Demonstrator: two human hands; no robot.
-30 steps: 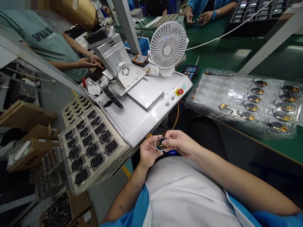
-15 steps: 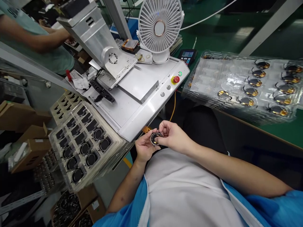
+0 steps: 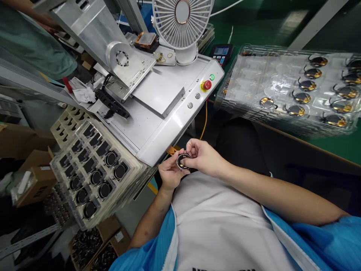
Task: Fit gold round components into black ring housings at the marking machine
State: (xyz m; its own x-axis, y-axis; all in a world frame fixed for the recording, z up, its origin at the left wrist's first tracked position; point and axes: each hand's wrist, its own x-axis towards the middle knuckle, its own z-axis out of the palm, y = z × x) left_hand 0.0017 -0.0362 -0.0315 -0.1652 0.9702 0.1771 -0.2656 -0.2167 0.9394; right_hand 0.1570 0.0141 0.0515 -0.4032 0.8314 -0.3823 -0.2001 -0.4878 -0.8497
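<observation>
Close to my body, my left hand (image 3: pixel 170 174) grips a round watch case (image 3: pixel 183 159) by its edge. The case is dark inside with a thin metal rim and small gold-coloured bits. My right hand (image 3: pixel 204 158) is closed at the case, its thumb pressing onto the inner face and its fingers curled at the far rim. Those fingertips partly cover the case, and any small part between them is hidden. To the left, a clear tray (image 3: pixel 93 165) holds several similar round cases in its pockets.
A white machine (image 3: pixel 158 124) with a red stop button (image 3: pixel 207 85) stands ahead, a fan (image 3: pixel 182 22) on it. Stacked clear trays (image 3: pixel 254 82) at right carry round parts with gold flex. Cardboard boxes (image 3: pixel 36 177) lie left. Another person (image 3: pixel 36 45) is at upper left.
The view has shifted slightly, so the machine and fan appear farther up and left. Both hands still hold the watch case, the right thumb still pressed onto its inner face.
</observation>
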